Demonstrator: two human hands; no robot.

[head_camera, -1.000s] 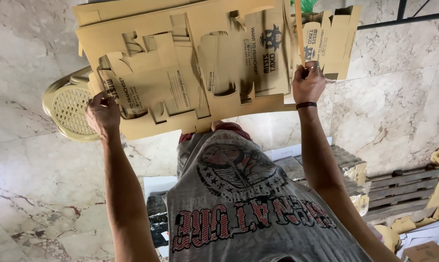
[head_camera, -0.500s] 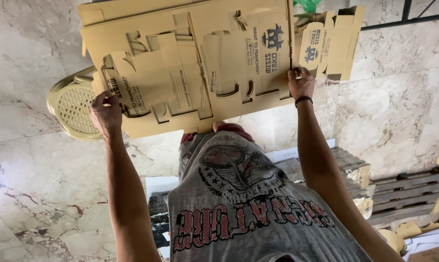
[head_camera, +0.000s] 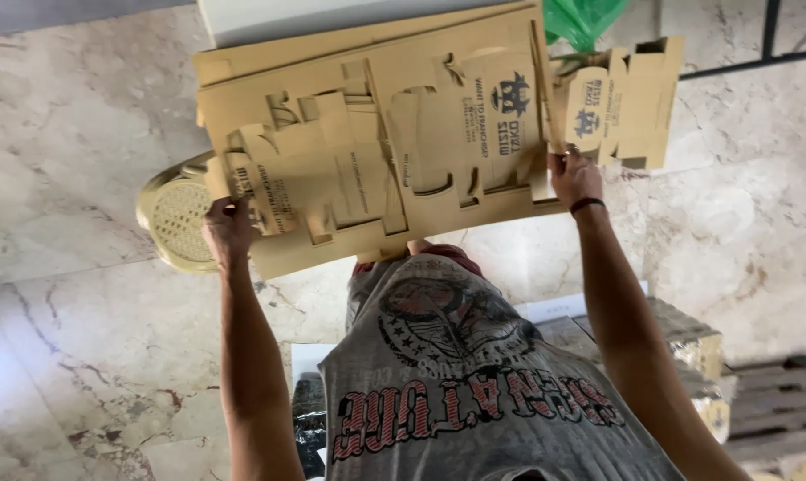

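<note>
Head view looks straight down the person's grey printed shirt (head_camera: pixel 474 392) to both arms stretched out in front, with a stack of flat, die-cut cardboard box blanks (head_camera: pixel 376 151) held between the hands above a pale marble floor (head_camera: pixel 73 142).

Left hand (head_camera: pixel 229 227) is clenched on the near left corner of the cardboard stack, fingers curled over the edge, so the blanks spread away from it forward and to the right. Right hand (head_camera: pixel 574 178) grips the stack at its right side, thumb and fingers pinching the edge where a smaller folded piece of brown cardboard (head_camera: pixel 621 102) juts out to the right; a dark band (head_camera: pixel 588 205) sits on that wrist. The stack thus spans the whole gap between the two hands, tilted slightly with its left end lower in the picture (the sheets are not perfectly squared, and cut-out tabs show through the layers).

Just under the left corner of the stack, beside the left hand, a yellowish plastic stool with a woven-pattern seat (head_camera: pixel 176 223) stands on the floor. A bit of green plastic (head_camera: pixel 581 18) shows beyond the top edge of the cardboard. Wooden pallet slats (head_camera: pixel 777 410) lie at the lower right.
</note>
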